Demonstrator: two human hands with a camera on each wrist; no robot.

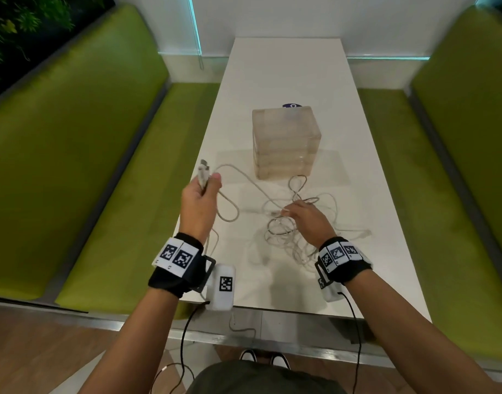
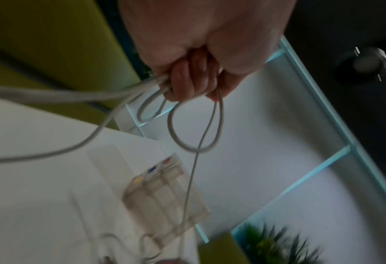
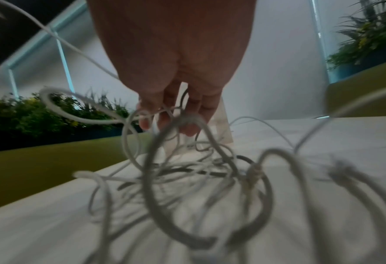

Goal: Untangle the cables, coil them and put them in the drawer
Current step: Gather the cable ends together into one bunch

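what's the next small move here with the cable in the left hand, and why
Probably draw the left hand farther left, away from the tangle. It grips a white cable near its plug, and that cable still runs into the pile, where the right hand has fingers among the loops. The drawer unit looks shut.

A white table (image 1: 286, 66) carries a translucent drawer unit (image 1: 285, 142) beyond both hands, and tangled pale cables (image 1: 284, 234) under the right hand (image 1: 306, 220).

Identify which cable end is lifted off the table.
The USB plug end gripped in the left hand, raised at the table's left edge; the other cables lie tangled under the right hand.
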